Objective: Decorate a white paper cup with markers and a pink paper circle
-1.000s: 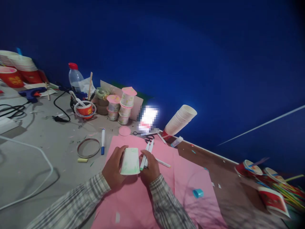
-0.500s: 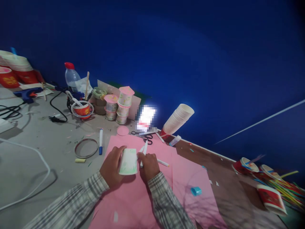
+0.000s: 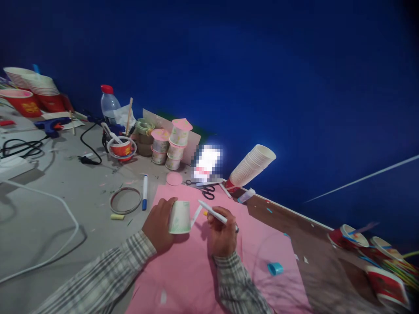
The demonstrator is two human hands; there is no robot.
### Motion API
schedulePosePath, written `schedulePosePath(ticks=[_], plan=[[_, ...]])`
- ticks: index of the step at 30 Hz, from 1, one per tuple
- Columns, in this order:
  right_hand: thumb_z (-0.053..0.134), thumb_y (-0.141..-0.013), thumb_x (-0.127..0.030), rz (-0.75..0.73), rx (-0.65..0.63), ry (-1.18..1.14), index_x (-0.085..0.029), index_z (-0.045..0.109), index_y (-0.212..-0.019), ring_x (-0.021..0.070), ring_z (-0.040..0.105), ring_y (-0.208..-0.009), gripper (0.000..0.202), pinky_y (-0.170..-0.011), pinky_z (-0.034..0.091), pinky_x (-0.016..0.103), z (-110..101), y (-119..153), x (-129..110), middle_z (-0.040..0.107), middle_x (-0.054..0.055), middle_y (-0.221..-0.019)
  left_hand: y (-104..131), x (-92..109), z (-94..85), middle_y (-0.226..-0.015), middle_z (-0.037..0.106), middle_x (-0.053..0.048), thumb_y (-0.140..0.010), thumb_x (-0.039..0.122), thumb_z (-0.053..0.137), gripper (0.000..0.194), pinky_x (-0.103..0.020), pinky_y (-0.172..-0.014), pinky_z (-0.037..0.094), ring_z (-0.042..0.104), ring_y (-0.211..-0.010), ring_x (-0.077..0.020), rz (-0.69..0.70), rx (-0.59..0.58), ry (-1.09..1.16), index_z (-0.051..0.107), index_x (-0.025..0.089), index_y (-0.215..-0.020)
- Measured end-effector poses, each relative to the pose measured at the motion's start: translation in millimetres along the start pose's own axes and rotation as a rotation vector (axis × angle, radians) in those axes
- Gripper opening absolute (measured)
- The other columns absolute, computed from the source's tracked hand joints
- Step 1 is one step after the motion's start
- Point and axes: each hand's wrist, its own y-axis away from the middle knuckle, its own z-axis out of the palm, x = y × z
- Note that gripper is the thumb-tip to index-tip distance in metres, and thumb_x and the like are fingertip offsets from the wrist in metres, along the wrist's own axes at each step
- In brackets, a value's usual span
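Clasping the green-marked cup (image 3: 180, 218) just below the middle of the frame, wide rim down, long axis nearly upright. Gripping from its left flank with the left hand (image 3: 159, 226), fingers curled against the wall; can't tell how the hidden fingertips press. Over to the right now, pinching a white marker (image 3: 212, 211) between bent fingers and thumb of the right hand (image 3: 223, 233), clear of the cup. Slanting from upper left to lower right there, upper end nearest the cup but not touching. And between cup and right hand, lying on pink paper (image 3: 176, 274), a slim white strip (image 3: 196, 215), perhaps another marker.
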Motion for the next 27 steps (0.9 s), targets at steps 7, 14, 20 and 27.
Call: schedulePosePath(ticks=[7, 14, 20, 27], plan=[[0.058, -0.076, -0.030, -0.066, -0.114, 0.050, -0.020, 0.066, -0.064, 0.0129, 0.046, -0.044, 0.017, -0.044, 0.038, 0.025, 3, 11, 6, 0.053, -0.004, -0.050, 1, -2, 0.9, -0.088, 0.052, -0.003, -0.051, 0.057, 0.068, 0.084, -0.042, -0.069, 0.047, 0.052, -0.078, -0.0247, 0.061, -0.017, -0.084, 0.036, 0.020, -0.119], [0.046, -0.085, -0.036, -0.145, -0.148, 0.153, -0.019, 0.065, -0.097, 0.0203, 0.062, -0.051, 0.028, -0.050, 0.052, 0.035, 5, 17, 7, 0.070, 0.004, -0.072, -2, 5, -1.3, -0.084, 0.053, -0.003, -0.044, 0.065, 0.068, 0.090, -0.041, -0.065, 0.046, 0.051, -0.074, -0.0245, 0.052, -0.014, -0.112, 0.039, 0.019, -0.116], [0.045, -0.087, -0.029, -0.353, -0.307, 0.382, -0.023, 0.061, -0.106, 0.0239, 0.068, -0.073, 0.026, -0.067, 0.055, 0.039, 11, 19, -3, 0.070, 0.006, -0.089, -1, 9, -0.9, -0.083, 0.053, -0.002, -0.044, 0.061, 0.070, 0.089, -0.041, -0.065, 0.047, 0.053, -0.075, -0.0248, 0.057, 0.028, -0.092, 0.038, 0.021, -0.116], [0.046, -0.086, -0.026, -0.387, -0.421, 0.474, -0.020, 0.065, -0.096, 0.0240, 0.065, -0.075, 0.023, -0.067, 0.053, 0.036, 10, 18, -7, 0.070, 0.006, -0.082, 0, 14, -3.1, -0.085, 0.055, -0.002, -0.044, 0.055, 0.072, 0.085, -0.040, -0.065, 0.047, 0.053, -0.074, -0.0246, 0.068, 0.039, -0.072, 0.038, 0.023, -0.114]])
